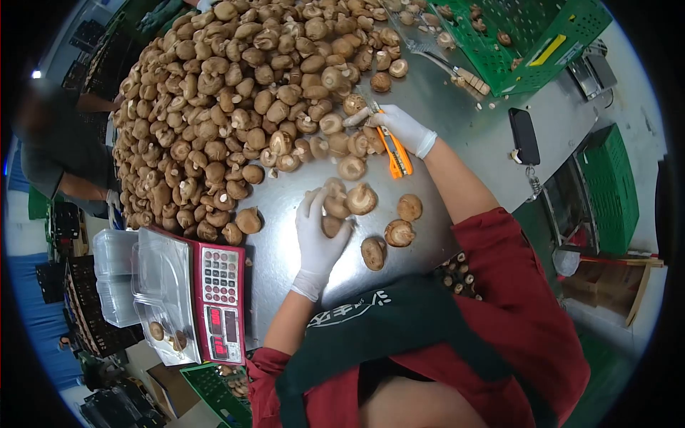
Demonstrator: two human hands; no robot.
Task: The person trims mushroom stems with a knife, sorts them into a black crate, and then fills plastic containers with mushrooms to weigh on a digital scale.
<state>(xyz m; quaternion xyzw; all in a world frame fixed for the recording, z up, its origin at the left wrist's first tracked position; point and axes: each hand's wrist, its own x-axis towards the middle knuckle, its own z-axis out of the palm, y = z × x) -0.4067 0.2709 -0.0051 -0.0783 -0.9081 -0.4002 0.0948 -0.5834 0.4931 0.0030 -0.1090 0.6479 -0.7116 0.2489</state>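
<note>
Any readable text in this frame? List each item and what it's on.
No text can be read in full.
Apron: white printed characters, seen upside down and warped; not legible.
Red scale: lit red digits and keypad markings; too small and blurred.
Green crate: yellow label; too blurred.
Orange knife in the right hand: no visible marking.

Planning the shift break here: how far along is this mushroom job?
Early days. Done: only a few mushrooms lie in the clear tray on the scale. In hand: the left hand grips several caps, the right hand holds an orange knife. Left: the big heap on the table, plus loose ones near the hands.
</note>
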